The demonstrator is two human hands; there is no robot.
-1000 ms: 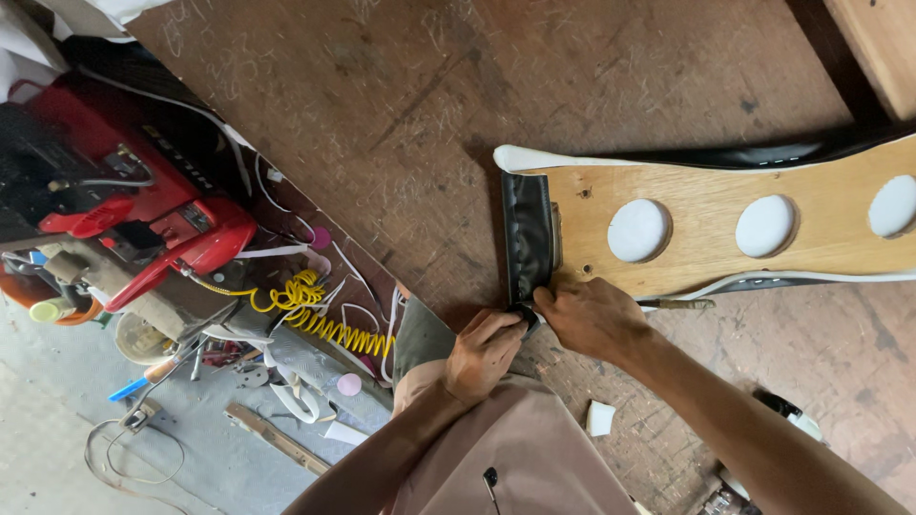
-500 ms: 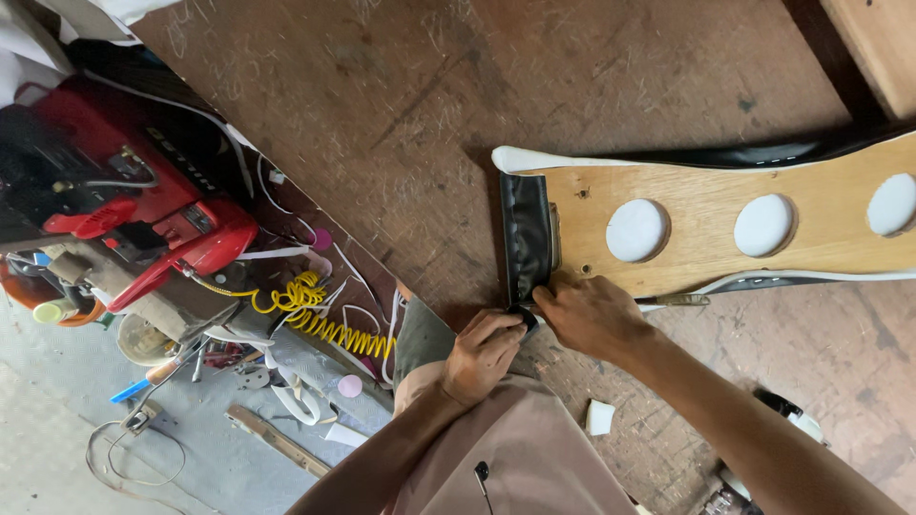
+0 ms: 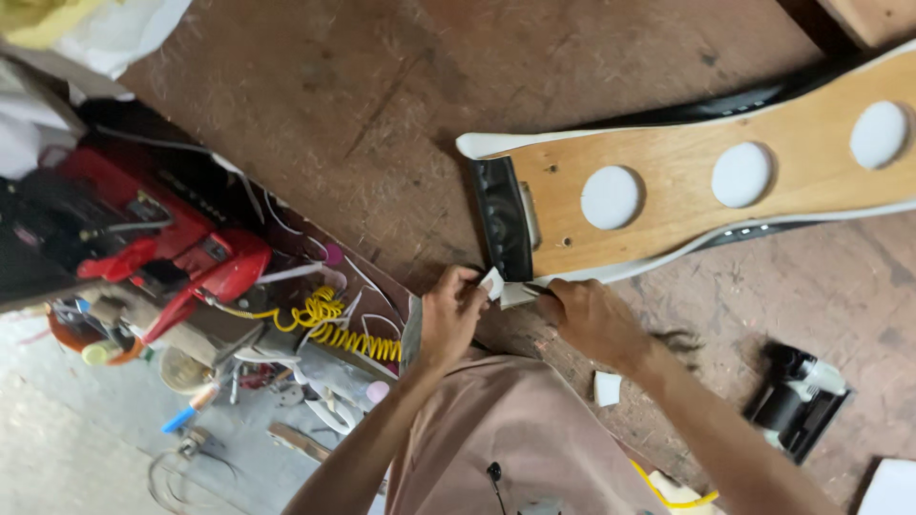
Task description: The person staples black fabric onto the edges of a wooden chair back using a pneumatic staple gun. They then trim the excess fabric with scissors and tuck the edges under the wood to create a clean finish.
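Observation:
A long wooden panel [image 3: 687, 162] with three round white-filled holes lies on the brown workbench [image 3: 315, 95], edged with white foam and black covering [image 3: 504, 224] at its near end. My left hand [image 3: 448, 319] pinches a small white scrap [image 3: 492, 282] at the panel's near corner. My right hand [image 3: 592, 319] grips a small tool whose tip touches the white edging [image 3: 520, 296] at that same corner; most of the tool is hidden in my fist.
A black staple gun [image 3: 797, 401] lies on the bench at right, a white offcut [image 3: 607, 387] near my right forearm. Below the bench edge sit a red machine [image 3: 162, 248], a yellow coiled hose [image 3: 339, 329] and scattered tools on the floor.
Both hands stay at the panel's near corner. My left hand has lifted a white scrap clear of the edge.

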